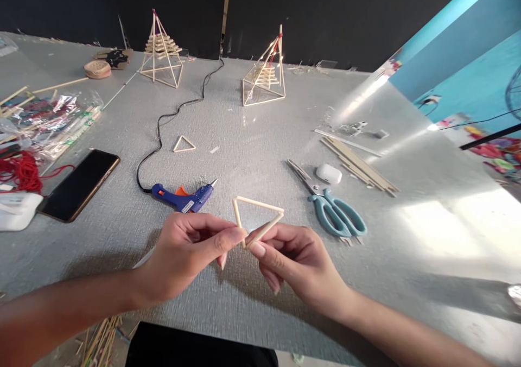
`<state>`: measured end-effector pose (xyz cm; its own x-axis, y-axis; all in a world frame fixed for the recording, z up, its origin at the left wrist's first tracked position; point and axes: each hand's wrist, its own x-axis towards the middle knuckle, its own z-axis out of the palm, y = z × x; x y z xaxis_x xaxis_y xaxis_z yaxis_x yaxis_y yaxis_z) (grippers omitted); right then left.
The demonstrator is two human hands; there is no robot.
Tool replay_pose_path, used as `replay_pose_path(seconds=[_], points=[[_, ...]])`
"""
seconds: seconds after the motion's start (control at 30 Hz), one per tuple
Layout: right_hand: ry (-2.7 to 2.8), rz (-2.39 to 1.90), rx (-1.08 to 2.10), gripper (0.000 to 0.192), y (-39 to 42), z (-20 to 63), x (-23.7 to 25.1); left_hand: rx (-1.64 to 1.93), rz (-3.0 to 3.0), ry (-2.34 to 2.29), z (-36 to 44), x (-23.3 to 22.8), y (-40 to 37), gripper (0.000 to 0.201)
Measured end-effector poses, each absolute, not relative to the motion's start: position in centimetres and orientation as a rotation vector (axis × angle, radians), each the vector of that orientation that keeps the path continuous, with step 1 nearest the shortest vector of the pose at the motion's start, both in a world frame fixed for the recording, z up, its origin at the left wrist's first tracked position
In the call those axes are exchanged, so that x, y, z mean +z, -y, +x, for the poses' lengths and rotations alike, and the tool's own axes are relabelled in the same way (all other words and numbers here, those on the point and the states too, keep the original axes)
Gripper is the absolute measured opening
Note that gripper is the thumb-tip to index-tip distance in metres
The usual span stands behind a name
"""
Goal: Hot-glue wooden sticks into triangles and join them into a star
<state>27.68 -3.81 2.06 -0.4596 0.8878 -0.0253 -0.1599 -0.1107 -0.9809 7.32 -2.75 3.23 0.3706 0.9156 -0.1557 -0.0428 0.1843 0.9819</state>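
Between my two hands is a small triangle of thin wooden sticks point(260, 203), raised above the table near its front edge. My left hand point(195, 250) is closed, pinching the triangle's left stick close to the near corner. On the other side of that corner, my right hand point(291, 255) grips the right stick between thumb and fingers. The near corner lies partly behind my fingertips. Just beyond my left hand rests a blue glue gun point(183, 196) with an orange trigger. A second wooden triangle point(184, 149) lies flat on the table farther back.
Scissors with blue-green handles point(336, 212) lie at right beside a white earbud case point(329, 173) and loose sticks point(358, 163). Two stick pyramids point(163, 52) stand at the back. A black cord point(179, 108) crosses the table; a phone point(81, 185) and red string point(20, 174) lie left.
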Motion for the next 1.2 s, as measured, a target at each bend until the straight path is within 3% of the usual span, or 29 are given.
replay_pose_path(seconds=[0.67, 1.2], points=[[1.593, -1.022, 1.338, 0.012, 4.6, 27.5, 1.9, 0.893, 1.197, -0.982, 8.0, 3.3, 3.2, 0.021], [1.573, -0.91, 1.473, 0.02, 4.9, 27.4, 0.8, 0.889, 1.039, -0.936, 7.1, 2.9, 3.0, 0.024]])
